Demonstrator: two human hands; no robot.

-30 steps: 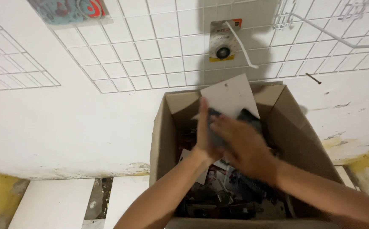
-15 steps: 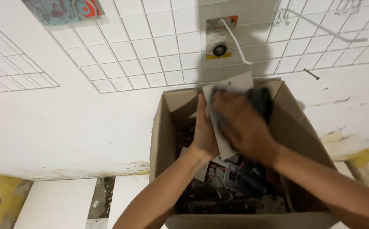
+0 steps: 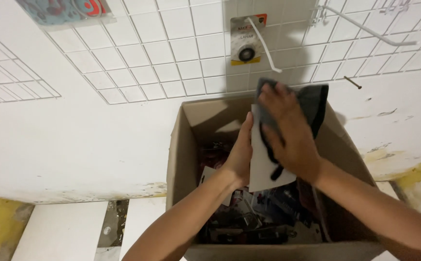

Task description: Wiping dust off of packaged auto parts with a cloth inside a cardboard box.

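**Both hands on a carded pack above the box**

The left hand (image 3: 239, 157) clasps the pack's (image 3: 268, 164) edge at 9 o'clock; the right hand (image 3: 290, 133) grips its dark front. The pack's long axis runs 12 to 6, above the open box (image 3: 181, 145) of packaged goods, below the wall grid (image 3: 172, 53).

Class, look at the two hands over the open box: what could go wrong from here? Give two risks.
1. The left hand only props the white card by its edge, so it might slip into the cardboard box.
2. The right hand presses a dark cloth that drapes loosely and may snag on the wall hook.
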